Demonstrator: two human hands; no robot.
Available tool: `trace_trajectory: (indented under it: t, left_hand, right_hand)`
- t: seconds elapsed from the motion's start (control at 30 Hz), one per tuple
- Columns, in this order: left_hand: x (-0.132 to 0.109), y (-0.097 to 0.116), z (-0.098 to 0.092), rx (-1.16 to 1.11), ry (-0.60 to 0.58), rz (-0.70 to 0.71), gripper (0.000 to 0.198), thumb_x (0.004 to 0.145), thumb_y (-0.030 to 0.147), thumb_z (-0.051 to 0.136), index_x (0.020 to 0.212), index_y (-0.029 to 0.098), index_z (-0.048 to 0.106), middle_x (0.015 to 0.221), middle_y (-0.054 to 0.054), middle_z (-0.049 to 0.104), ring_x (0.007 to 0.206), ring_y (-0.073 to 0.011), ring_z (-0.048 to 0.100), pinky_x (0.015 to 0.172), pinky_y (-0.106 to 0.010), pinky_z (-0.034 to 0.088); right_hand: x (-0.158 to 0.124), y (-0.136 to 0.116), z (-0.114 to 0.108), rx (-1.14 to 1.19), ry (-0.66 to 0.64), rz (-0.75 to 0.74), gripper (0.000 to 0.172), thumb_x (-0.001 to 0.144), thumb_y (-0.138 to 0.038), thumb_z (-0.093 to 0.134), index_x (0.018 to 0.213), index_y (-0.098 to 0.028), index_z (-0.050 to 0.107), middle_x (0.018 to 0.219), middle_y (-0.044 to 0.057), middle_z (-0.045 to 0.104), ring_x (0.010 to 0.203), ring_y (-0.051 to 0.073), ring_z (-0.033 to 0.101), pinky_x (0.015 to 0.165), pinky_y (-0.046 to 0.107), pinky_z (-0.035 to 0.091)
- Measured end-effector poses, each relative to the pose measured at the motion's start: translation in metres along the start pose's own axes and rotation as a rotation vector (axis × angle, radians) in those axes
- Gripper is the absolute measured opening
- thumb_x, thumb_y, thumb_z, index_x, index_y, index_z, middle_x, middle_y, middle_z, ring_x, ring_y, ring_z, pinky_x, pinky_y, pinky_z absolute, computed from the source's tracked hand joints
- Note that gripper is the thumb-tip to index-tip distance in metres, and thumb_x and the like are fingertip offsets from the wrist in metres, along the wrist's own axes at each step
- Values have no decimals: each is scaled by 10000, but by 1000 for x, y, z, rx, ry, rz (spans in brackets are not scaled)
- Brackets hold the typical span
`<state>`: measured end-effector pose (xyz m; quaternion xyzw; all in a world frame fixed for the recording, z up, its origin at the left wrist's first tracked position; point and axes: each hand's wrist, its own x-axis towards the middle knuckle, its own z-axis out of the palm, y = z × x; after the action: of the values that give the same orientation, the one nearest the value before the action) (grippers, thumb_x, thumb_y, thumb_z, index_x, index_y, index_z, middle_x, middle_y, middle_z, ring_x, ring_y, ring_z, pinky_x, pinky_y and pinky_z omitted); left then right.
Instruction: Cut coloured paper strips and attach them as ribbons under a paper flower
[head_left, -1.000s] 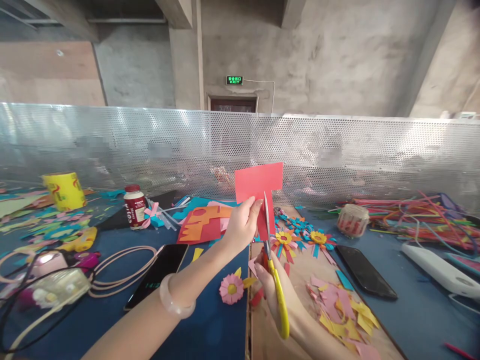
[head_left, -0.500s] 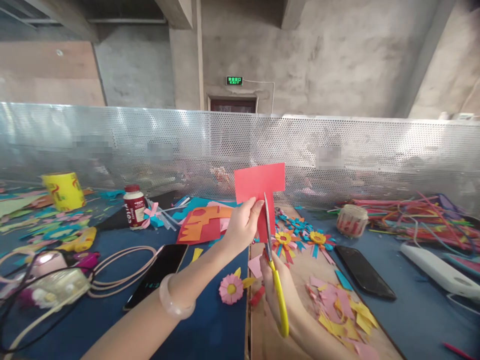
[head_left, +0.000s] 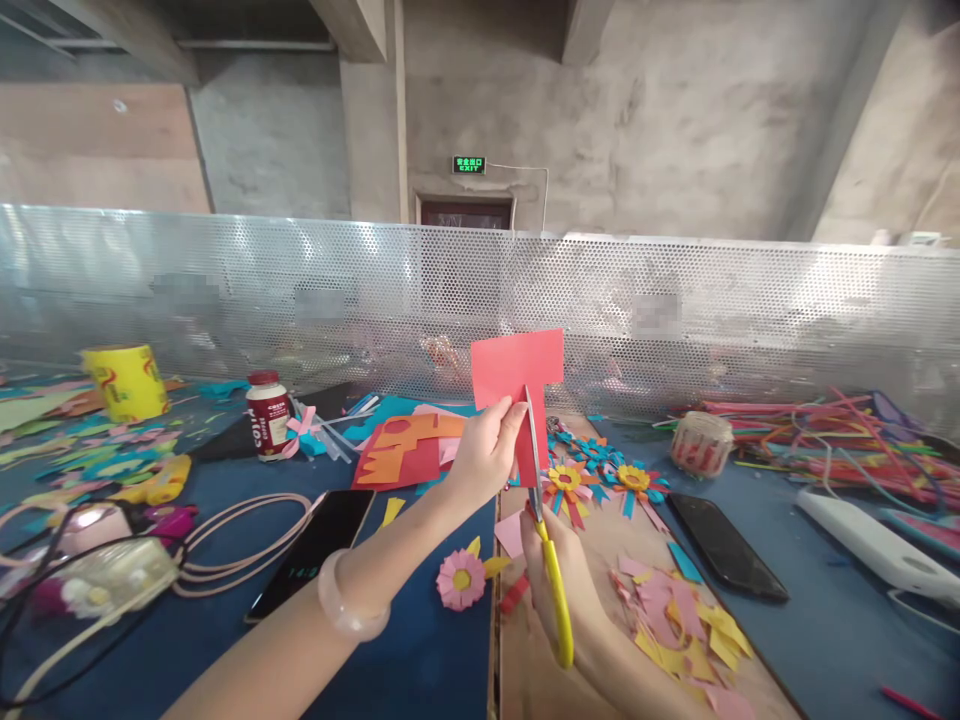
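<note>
Half the red paper [head_left: 517, 365] looks cut: the left hand [head_left: 484, 450] pinches it upright above the counter [head_left: 825, 620] between pressed fingers; the right hand [head_left: 585, 620] grips the scissors [head_left: 553, 585], blades partway up, broad top uncut

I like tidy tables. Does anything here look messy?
Yes. Pink and yellow paper scraps lie strewn on the table beside the right hand holding the scissors. The red paper in the left hand looks neat.
</note>
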<state>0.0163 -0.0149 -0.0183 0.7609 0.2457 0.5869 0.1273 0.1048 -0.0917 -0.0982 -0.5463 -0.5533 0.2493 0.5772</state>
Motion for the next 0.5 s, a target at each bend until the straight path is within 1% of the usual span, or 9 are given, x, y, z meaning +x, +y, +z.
trace_trajectory:
  t: [0.1, 0.2, 0.27, 0.33, 0.4, 0.5]
  left_hand:
    - [0, 0, 0, -1, 1, -14, 365, 931, 415, 345, 624, 220, 338, 496, 53, 310, 467, -118, 354, 471, -262, 284]
    - [0, 0, 0, -17, 1, -24, 373, 930, 419, 348, 616, 220, 316, 507, 50, 305, 477, -118, 346, 480, -264, 280]
    - [1, 0, 1, -56, 0, -25, 368, 932, 411, 349, 621, 218, 316, 521, 47, 321, 486, -115, 354, 485, -258, 290]
    - [1, 1, 0, -108, 18, -44, 374, 932, 416, 349, 617, 218, 314, 519, 47, 317, 475, -112, 350, 473, -252, 294]
    - [3, 2, -2, -150, 53, -103, 387, 926, 435, 354, 605, 221, 318, 492, 50, 305, 441, -110, 342, 450, -251, 291]
    - [12, -1, -12, -200, 111, -259, 391, 912, 465, 371, 602, 226, 358, 446, 50, 304, 396, -110, 349, 433, -259, 294]
  right_hand:
    - [-1, 1, 0, 27, -59, 20, 231, 757, -379, 453, 629, -193, 404, 563, -8, 454, 506, 115, 397, 457, 227, 344]
    - [-1, 1, -1, -29, -49, 26, 212, 765, -362, 410, 634, -196, 387, 557, -27, 394, 512, 107, 356, 469, 224, 319]
    - [0, 2, -1, -78, -43, 14, 236, 775, -381, 382, 629, -195, 381, 559, -27, 380, 525, 110, 350, 486, 228, 315]
    - [2, 3, 0, -113, -59, 15, 278, 792, -418, 357, 637, -191, 395, 576, -16, 406, 543, 118, 368, 506, 234, 323]
    - [2, 4, 1, -151, -90, 61, 314, 804, -459, 352, 660, -186, 411, 594, -11, 425, 549, 121, 385, 511, 235, 325]
    - [-3, 2, 3, -164, -149, 138, 336, 816, -500, 373, 717, -184, 433, 630, -12, 441, 579, 127, 430, 533, 235, 342]
